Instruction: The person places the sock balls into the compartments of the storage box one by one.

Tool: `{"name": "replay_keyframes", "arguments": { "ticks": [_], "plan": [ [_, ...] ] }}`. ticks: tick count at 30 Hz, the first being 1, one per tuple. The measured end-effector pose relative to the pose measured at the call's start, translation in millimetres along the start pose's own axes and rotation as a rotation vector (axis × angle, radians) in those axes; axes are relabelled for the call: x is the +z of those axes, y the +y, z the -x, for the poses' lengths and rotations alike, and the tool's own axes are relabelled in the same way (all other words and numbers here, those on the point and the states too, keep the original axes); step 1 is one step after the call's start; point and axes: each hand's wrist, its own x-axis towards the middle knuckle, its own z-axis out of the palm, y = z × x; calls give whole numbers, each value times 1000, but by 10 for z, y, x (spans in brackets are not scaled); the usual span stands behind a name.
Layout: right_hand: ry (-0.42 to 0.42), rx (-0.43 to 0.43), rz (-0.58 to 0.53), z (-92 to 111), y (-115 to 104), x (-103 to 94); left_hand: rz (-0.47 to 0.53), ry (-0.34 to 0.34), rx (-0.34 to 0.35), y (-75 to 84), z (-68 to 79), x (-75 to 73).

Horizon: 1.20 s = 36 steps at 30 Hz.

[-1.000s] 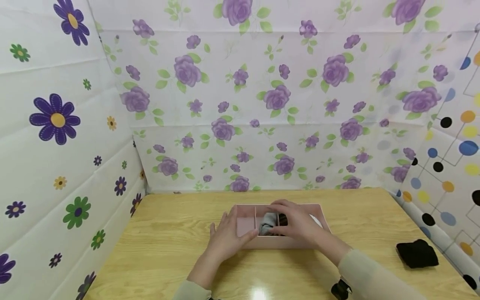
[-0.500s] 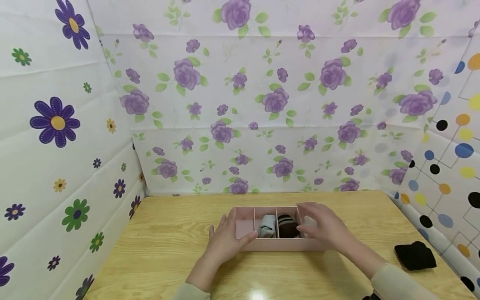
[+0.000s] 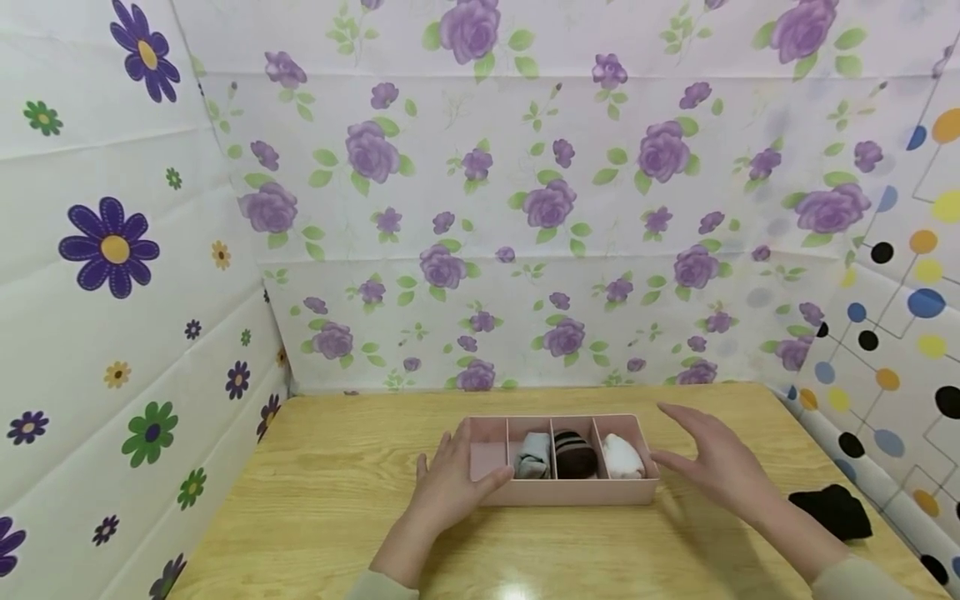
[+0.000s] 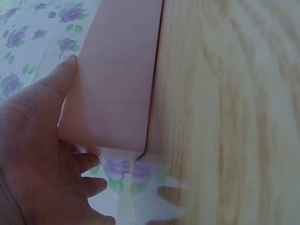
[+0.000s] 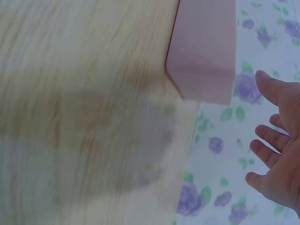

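A pink box with upright dividers stands on the table. From left to right, its first compartment is bare, the second holds a grey rolled sock, the third a dark brown striped one and the fourth a white one. My left hand rests against the box's left end, thumb at the front rim, the other fingers loosely extended; the left wrist view shows the thumb on the upper edge. Off the box's right end, my right hand hangs apart, fingers spread, holding nothing.
A black folded cloth lies on the right part of the wooden table, partly behind the right forearm. Flowered sheets hang at the back and left, and a dotted sheet at the right.
My right hand has moved right, from over the box's middle compartments to beyond its right end, uncovering the brown and white socks. The left hand has stayed at the box's left end.
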Motion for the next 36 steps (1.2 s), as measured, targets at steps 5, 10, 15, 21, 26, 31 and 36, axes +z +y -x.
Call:
{"name": "replay_keyframes", "arguments": {
  "ticks": [5,10,15,21,26,31,36],
  "plan": [
    [-8,35,-5,103,166,-101,0,2,-2,3,-14,0],
    [-2,52,3,196,335,-189,-4,0,0,9,-16,10],
    [-13,88,21,294,507,-235,-10,-4,1,12,-7,3],
    [-3,119,46,397,657,-305,-3,-6,0,22,-10,-24],
    [-20,148,66,491,841,-378,-7,-2,-1,28,-8,-25],
    [-31,177,24,588,1036,-443,-8,2,1,20,-6,-13],
    [-52,237,60,679,1240,-472,-13,1,3,16,-2,2]
  ]
}}
